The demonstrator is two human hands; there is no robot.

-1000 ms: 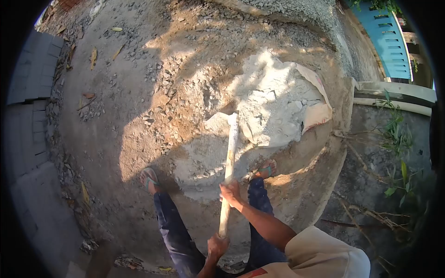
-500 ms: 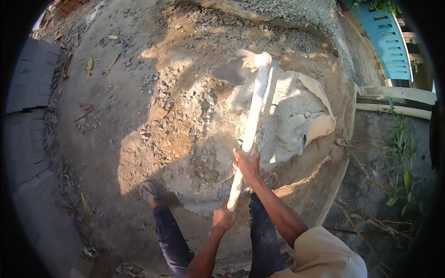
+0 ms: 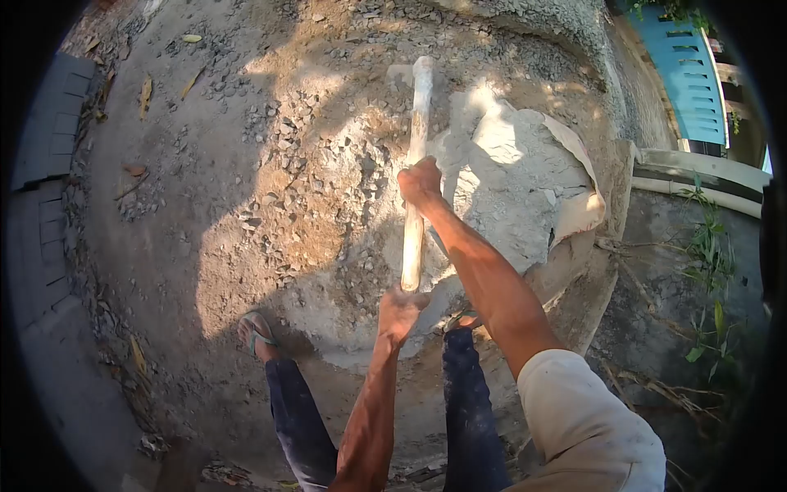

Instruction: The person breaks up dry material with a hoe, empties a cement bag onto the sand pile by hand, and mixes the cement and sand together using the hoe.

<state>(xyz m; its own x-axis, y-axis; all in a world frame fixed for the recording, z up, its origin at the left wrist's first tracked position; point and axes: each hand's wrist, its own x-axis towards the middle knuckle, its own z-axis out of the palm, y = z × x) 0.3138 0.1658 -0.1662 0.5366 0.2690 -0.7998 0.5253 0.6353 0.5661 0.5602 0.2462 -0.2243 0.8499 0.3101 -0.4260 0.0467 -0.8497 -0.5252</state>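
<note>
A hoe (image 3: 416, 131) with a pale wooden handle stretches away from me over the ground, its head at the far end. My left hand (image 3: 399, 313) is wrapped round the butt of the handle. About halfway up the shaft, my right hand (image 3: 420, 182) grips it too. The blade is faint and hard to make out beside the handle's top. Below and to the right of the hoe spreads a heap of grey powder (image 3: 516, 176), on a torn paper sack (image 3: 584, 209). Loose gravel (image 3: 287, 197) mixed with brown sand covers the ground on the left.
My sandalled left foot (image 3: 258, 330) stands at the edge of the gravel. Grey blocks (image 3: 41, 156) are stacked along the left side. At the right are a low concrete edge (image 3: 697, 172), a blue slotted panel (image 3: 680, 74) and leafy plants (image 3: 711, 254).
Both hands have moved forward, away from my body, with the hoe. My right hand has slid farther up the handle. The hoe's head has shifted up and left in view.
</note>
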